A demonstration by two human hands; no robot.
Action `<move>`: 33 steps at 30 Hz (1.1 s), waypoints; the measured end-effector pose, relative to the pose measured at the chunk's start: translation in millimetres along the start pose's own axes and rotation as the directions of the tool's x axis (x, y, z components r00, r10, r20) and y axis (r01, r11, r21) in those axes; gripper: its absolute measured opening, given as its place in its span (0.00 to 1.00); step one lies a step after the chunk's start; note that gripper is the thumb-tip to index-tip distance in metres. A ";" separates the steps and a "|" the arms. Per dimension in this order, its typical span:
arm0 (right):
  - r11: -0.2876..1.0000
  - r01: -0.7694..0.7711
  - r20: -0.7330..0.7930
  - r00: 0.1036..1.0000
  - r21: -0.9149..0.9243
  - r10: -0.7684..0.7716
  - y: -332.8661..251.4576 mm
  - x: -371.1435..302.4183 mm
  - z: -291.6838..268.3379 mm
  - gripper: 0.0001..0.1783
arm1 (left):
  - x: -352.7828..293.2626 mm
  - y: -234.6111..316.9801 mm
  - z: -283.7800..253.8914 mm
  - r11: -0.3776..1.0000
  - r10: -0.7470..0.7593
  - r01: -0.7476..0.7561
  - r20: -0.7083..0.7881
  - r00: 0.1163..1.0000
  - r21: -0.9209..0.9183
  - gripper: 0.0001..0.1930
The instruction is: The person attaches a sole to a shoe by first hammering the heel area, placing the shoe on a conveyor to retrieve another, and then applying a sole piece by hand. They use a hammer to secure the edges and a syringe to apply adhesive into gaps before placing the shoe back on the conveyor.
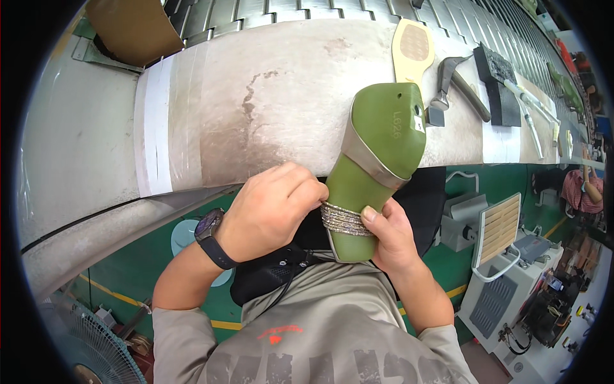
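My right hand grips the narrow end of a green shoe last from the right, its thumb pressing on the bands near there. The last is tilted in front of my body at the bench's near edge. A beige strip crosses its wider part. Lower down, several rows of glittery cord wrap round it. At the left edge of these rows my left hand is closed, thumb and finger pinching the cord; the fingertips partly hide the pinched bit. A dark watch is on my left wrist.
Beyond the last lies a cream insole-shaped piece. To its right are a metal hammer-like tool, a black block and white pens. A brown box stands far left. A fan and a machine flank me.
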State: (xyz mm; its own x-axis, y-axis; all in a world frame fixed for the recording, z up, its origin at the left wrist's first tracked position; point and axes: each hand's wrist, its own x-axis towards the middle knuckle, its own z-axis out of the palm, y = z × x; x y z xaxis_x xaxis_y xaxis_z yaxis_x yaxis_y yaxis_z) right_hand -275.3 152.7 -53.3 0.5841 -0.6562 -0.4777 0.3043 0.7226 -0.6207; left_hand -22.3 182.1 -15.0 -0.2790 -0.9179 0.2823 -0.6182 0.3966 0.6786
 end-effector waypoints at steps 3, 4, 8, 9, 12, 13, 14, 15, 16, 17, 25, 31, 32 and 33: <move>0.989 0.019 0.024 1.000 -0.146 -0.016 -6.8 3.3 1.4 0.31 | -6.6 -1.7 -2.1 0.999 -0.016 0.013 0.060 0.998 0.040 0.18; 0.988 0.020 0.027 1.000 -0.151 -0.016 -9.2 3.6 1.5 0.31 | -7.7 -2.9 -3.9 0.999 -0.015 0.013 0.054 0.998 0.041 0.18; 0.997 -0.030 0.090 0.995 -0.077 0.037 -24.7 -7.2 17.0 0.37 | -7.9 -2.5 -13.6 0.979 0.111 -0.094 -0.088 0.990 0.181 0.35; 0.998 -0.058 0.137 0.989 0.007 0.056 -28.2 -9.7 23.1 0.39 | -7.2 -1.0 -16.9 0.974 0.147 -0.129 -0.088 0.985 0.185 0.41; 0.993 -0.108 0.278 0.956 0.043 0.092 -28.5 -5.1 38.5 0.42 | 9.2 6.7 -28.7 0.960 0.231 -0.213 -0.081 0.970 0.182 0.44; 0.988 -0.151 0.316 0.940 0.040 0.131 -26.9 -1.7 36.9 0.43 | 18.0 9.0 -34.4 0.947 0.274 -0.251 -0.096 0.957 0.202 0.45; 0.989 -0.147 0.323 0.938 0.035 0.128 -27.6 3.9 37.2 0.43 | 23.4 10.4 -42.7 0.945 0.278 -0.253 -0.100 0.955 0.210 0.45; 0.984 -0.177 0.399 0.902 0.001 0.162 -29.6 11.7 38.8 0.43 | 27.7 12.9 -51.9 0.947 0.275 -0.273 0.013 0.961 0.169 0.44; 0.979 -0.201 0.471 0.861 -0.033 0.192 -32.6 20.3 40.0 0.43 | 33.0 16.9 -62.0 0.949 0.274 -0.290 0.129 0.953 0.126 0.44; 0.974 -0.218 0.552 0.805 -0.064 0.217 -32.7 31.3 37.2 0.43 | 37.1 21.7 -71.9 0.954 0.257 -0.282 0.201 0.945 0.104 0.42; 0.605 -0.021 0.374 0.769 -0.796 0.519 -101.0 90.3 60.0 0.25 | 19.4 -14.4 -74.3 0.963 0.247 -0.258 0.124 0.961 0.078 0.38; 0.387 0.342 0.389 0.920 -0.856 0.046 -120.1 68.1 68.1 0.14 | 24.2 -18.5 -49.8 0.958 0.193 -0.195 0.031 0.981 0.211 0.37; 0.299 0.361 0.375 0.927 -0.884 -0.009 -121.6 60.7 72.7 0.13 | 26.6 -16.9 -48.7 0.958 0.166 -0.164 0.011 0.986 0.237 0.37; 0.208 0.371 0.366 0.928 -0.905 -0.063 -121.8 54.6 75.5 0.12 | 26.7 -16.1 -47.7 0.961 0.151 -0.149 0.008 0.989 0.234 0.36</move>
State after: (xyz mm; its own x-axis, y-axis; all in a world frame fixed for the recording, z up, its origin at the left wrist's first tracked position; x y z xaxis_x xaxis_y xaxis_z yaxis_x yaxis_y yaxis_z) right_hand -223.7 45.3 43.1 0.7986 -0.5754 -0.1764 -0.4011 -0.2903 -0.8689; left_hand 15.2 150.4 13.9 -0.3747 -0.8473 0.3764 -0.7246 0.5209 0.4512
